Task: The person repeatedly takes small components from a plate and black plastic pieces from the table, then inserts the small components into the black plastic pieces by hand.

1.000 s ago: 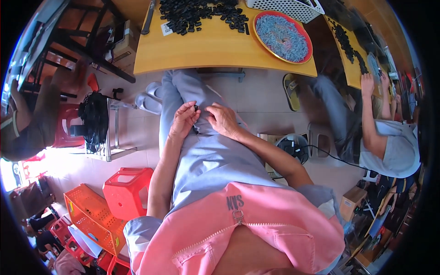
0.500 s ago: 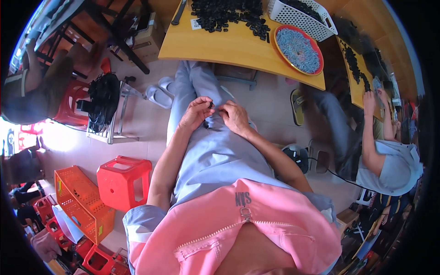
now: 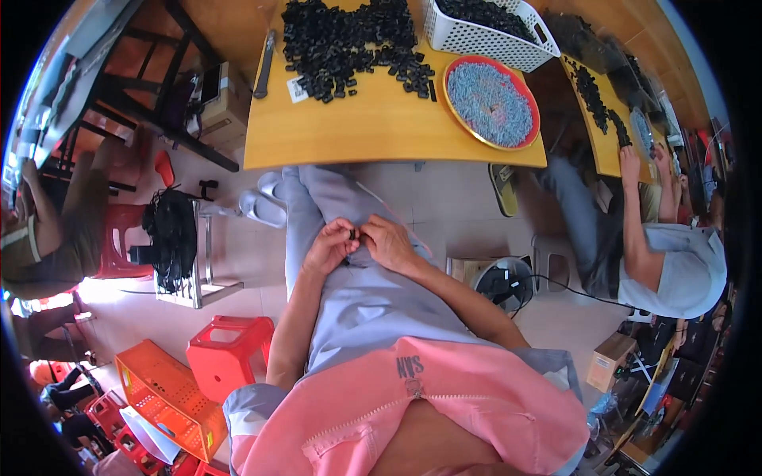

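Over my lap, my left hand pinches a small black part between thumb and fingers. Close against it is my right hand, its fingers curled together at the part's side; whatever they grip is too small to make out. Beyond my knees stands a yellow table with a heap of small black plastic pieces. A red-rimmed round tray on its right holds many small blue-grey pieces.
A white perforated basket of black pieces stands behind the tray. A dark-handled tool lies at the table's left edge. Red stool and orange crate are at left, a fan at right. A co-worker sits far right.
The view has tilted, so the table shows lower and more fully. My right hand has come in against the left, closing the gap at the black part.
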The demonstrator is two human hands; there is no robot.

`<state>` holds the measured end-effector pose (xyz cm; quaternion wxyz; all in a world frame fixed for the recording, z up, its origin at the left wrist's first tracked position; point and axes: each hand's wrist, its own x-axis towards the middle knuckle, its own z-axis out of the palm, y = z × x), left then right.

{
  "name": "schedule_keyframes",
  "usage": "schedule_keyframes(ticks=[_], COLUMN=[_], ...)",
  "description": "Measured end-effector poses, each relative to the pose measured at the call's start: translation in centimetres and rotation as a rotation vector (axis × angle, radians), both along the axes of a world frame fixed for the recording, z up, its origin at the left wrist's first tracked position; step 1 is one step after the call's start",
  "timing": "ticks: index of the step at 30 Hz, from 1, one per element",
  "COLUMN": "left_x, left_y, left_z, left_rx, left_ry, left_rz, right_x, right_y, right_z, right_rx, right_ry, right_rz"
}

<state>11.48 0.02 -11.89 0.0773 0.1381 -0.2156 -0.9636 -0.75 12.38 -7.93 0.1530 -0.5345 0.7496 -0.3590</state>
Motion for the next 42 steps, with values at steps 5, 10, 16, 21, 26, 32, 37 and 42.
schedule_keyframes(ticks=[5, 10, 16, 21, 26, 32, 37, 42], left_x=[-0.5, -2.3, -9.0, -13.0, -13.0, -12.6, -12.7, -13.3], left_y=[-0.3, -4.1, -9.2, -11.2, -11.4, -11.3, -11.4, -11.1], left_z=[0.9, 6.2, 12.6, 11.2, 10.5, 10.4, 10.4, 10.8], left_rx=[0.021, -0.053, -0.426, -0.315, -0.254, -0.239, -0.235, -0.23], left_ry=[0.04, 0.099, 0.124, 0.137, 0.173, 0.179, 0.18, 0.163], left_rz=[0.048, 0.063, 0.065, 0.238, 0.252, 0.236, 0.235, 0.255], right_x=[-1.1, -4.2, -11.7, -14.7, -15.0, -14.4, -14.6, -15.2], right_y=[0.1, -1.1, -6.6, -13.7, -15.8, -16.0, -15.6, -12.9], right_z=[-0.2, 5.8, 11.2, 10.2, 8.7, 8.7, 8.9, 9.3], right_rx=[0.034, 0.001, -0.227, -0.309, -0.267, -0.303, -0.232, -0.338], right_ry=[-0.134, -0.414, -0.159, 0.032, 0.226, 0.317, 0.445, 0.24], right_rz=[-0.027, 0.02, -0.22, -0.207, -0.136, -0.074, 0.01, -0.127])
